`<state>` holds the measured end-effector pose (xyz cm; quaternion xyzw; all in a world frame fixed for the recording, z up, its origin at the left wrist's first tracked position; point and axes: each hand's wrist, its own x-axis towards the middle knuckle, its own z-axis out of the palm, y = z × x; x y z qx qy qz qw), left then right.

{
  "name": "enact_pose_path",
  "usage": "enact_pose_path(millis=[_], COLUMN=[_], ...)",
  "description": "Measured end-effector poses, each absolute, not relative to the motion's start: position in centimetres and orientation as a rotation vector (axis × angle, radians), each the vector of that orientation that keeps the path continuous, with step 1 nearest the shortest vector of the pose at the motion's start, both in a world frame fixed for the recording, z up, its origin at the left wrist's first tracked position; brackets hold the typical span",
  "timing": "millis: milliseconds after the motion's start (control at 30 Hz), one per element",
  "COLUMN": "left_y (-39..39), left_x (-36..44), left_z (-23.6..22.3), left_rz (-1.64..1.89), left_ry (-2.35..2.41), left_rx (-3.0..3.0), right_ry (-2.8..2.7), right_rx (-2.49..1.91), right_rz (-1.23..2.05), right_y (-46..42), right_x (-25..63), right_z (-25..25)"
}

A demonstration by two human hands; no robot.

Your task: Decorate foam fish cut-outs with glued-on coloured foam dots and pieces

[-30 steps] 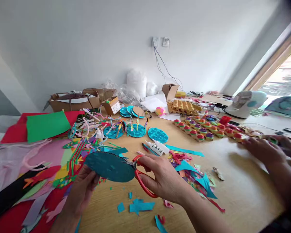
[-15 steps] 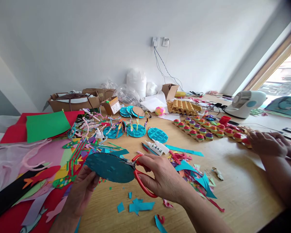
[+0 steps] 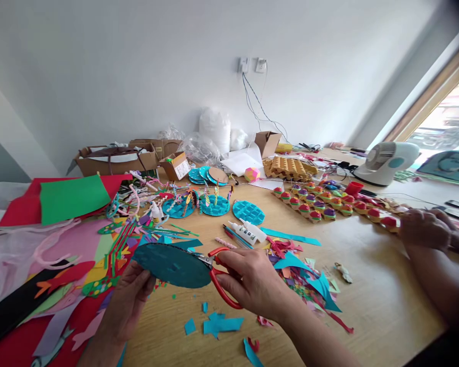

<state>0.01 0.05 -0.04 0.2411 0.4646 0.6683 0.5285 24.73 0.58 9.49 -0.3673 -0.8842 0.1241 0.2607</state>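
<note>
My left hand pinches the left edge of a blue paper-covered disc, held tilted above the table. In my right hand is a pair of scissors with red handles, my fingers through the loops. The scissor blades lie at the disc's upper right edge; their tips are partly hidden. Blue paper scraps lie on the table below the hands. Just beyond, two white glue bottles rest beside some pens.
Colourful paper offcuts are heaped to the right. Painted egg-carton strips lie farther back, near a co-worker's hands. Several woven blue discs sit mid-table. Coloured sheets and paper fish cover the left side. A white fan stands at right.
The scissors and my right hand have shifted slightly left along the disc's edge. The disc has barely moved. The co-worker's hands have moved a little to the right.
</note>
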Motion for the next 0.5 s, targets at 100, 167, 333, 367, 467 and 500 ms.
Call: enact_pose_path(millis=[100,167,333,367,467,500], left_y=[0.0,0.1,0.3,0.4,0.4,0.4], left_x=[-0.2,-0.4,-0.9,-0.9,-1.0,-1.1], left_z=[-0.4,-0.6,-0.9,-0.8,-0.4,-0.3], left_rz=[1.558,1.564,1.615,1.625,1.65,1.657], left_ry=[1.014,0.994,0.972,0.971,0.966,0.957], left_rx=[0.57,0.562,0.543,0.539,0.547,0.555], right_ry=[-2.389,-2.377,-2.344,-2.354,-2.387,-2.406], right_rx=[-0.941,-0.923,-1.046,-1.072,-1.113,-1.111], right_rz=[0.321,0.318,0.436,0.484,0.613,0.671], right_y=[0.6,0.5,-0.2,-0.3,-0.5,-0.5], right_x=[24.7,24.8,25.2,25.4,26.1,26.4], right_z=[9.1,9.0,9.4,9.5,9.3,9.0])
